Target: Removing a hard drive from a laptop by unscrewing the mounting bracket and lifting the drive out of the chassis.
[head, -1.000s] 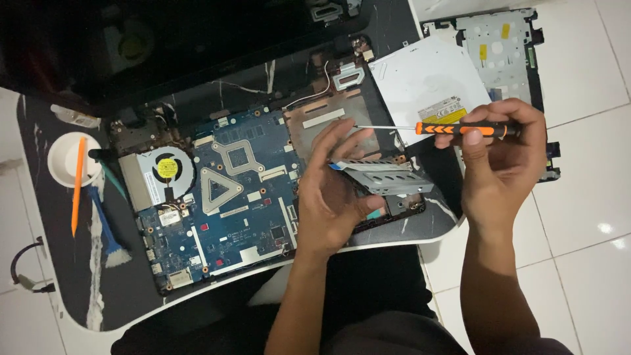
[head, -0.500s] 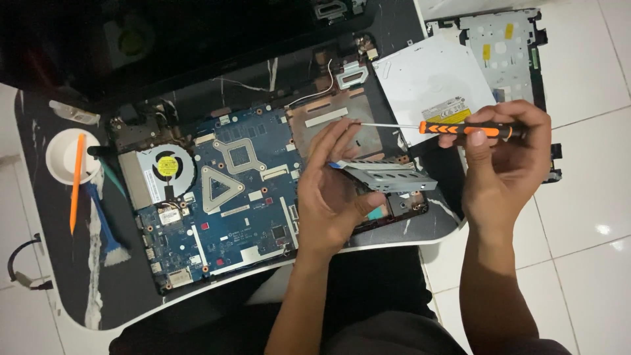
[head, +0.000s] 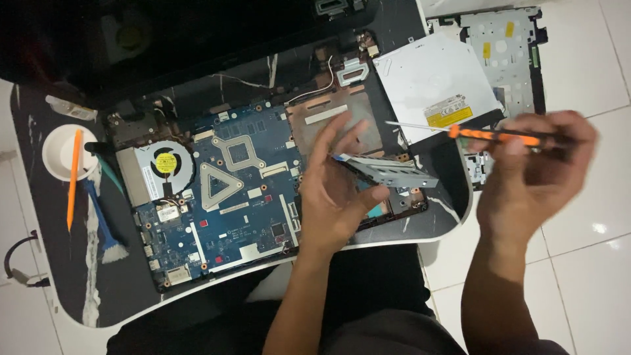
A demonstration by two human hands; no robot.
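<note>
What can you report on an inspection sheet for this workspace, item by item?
Surface: black lap desk with white edge, carrying an opened laptop.
Job's things: blue motherboard exposed; metal drive caddy lifted in left hand.
Clutter: white dish with orange pry tool; blue brush; optical drive.
Hands: right hand holds orange-handled screwdriver.
Cables: thin wires above board; black cable on floor.
Surroundings: white floor tiles.

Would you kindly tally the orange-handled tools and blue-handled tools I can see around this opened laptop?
Orange tools: 2, the orange-handled screwdriver in the right hand and the orange stick across the white dish.
Blue tools: 1, the blue brush beside the motherboard.
Total: 3
</note>
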